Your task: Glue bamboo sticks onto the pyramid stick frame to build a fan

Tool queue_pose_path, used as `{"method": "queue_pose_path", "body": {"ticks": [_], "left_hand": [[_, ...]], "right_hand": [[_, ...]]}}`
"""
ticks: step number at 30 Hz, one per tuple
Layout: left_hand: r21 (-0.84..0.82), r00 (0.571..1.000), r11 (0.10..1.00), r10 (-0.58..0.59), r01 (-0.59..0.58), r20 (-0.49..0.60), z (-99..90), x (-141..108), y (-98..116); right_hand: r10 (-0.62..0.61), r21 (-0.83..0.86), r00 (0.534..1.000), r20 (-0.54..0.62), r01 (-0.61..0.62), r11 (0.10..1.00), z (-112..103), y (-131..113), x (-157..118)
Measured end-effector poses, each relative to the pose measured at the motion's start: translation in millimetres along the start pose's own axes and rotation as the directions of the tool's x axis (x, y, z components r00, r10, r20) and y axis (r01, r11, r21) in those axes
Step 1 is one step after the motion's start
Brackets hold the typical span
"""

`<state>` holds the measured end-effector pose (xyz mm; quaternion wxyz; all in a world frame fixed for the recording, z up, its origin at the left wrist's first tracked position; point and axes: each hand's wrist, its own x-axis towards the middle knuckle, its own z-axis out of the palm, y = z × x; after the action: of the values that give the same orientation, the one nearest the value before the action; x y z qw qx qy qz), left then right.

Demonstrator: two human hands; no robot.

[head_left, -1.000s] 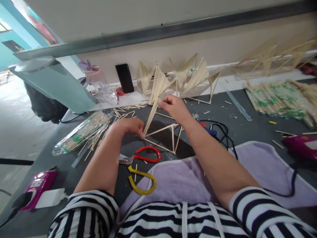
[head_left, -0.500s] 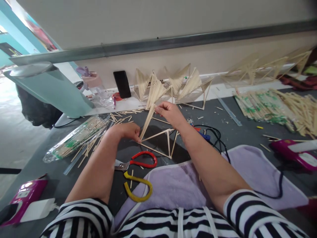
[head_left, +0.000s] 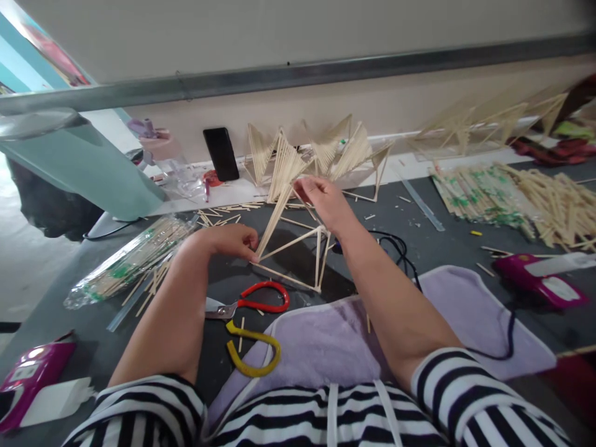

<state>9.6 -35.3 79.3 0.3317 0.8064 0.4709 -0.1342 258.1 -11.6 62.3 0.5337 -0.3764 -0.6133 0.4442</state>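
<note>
A frame of thin wooden sticks [head_left: 289,277] stands on the dark table in front of me, with triangular sides and a narrow fan of sticks [head_left: 274,227] rising from its left corner. My left hand [head_left: 236,241] is closed in a pinch at that left corner, where the sticks meet. My right hand [head_left: 322,198] is closed at the fan's upper end, thumb and fingers pressed together; the exact stick ends between them are hidden. Nearest my left forearm lie scissors [head_left: 228,311] with one red and one yellow handle, their blades partly behind the forearm.
Finished-looking stick models [head_left: 326,155] stand by the wall beside a phone [head_left: 221,154]. Bagged sticks [head_left: 135,254] lie left; more packs [head_left: 479,195] and loose sticks [head_left: 554,202] lie right. A purple cloth [head_left: 326,354], black cable [head_left: 395,245] and magenta devices [head_left: 537,279] surround the workspace.
The view has shifted slightly, so things sit lower left. My right hand has risen a little at the fan's upper end; my left hand stays at the frame's left corner.
</note>
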Motion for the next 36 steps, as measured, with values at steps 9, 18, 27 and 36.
{"method": "queue_pose_path", "body": {"ticks": [9,18,27,36], "left_hand": [[-0.102,0.996,0.991,0.088,-0.088,-0.006,-9.5,-15.1,6.3],[-0.267,0.976,0.938,0.209,-0.219,-0.068,-7.7,-5.5,8.2],[-0.571,0.961,0.775,0.179,-0.270,-0.211,4.0,4.6,19.1],[-0.743,0.926,0.561,0.131,-0.364,-0.355,21.9,21.6,25.0]], "right_hand": [[-0.065,0.076,0.972,-0.228,0.084,0.994,-24.1,-21.3,3.5],[-0.270,0.011,0.838,-0.475,0.312,0.950,-59.1,-68.0,-7.3],[-0.253,0.129,0.743,-0.620,0.415,0.901,-67.1,-151.0,-61.2],[-0.342,0.207,0.731,-0.590,0.547,0.811,-62.5,-169.5,-79.1]]}}
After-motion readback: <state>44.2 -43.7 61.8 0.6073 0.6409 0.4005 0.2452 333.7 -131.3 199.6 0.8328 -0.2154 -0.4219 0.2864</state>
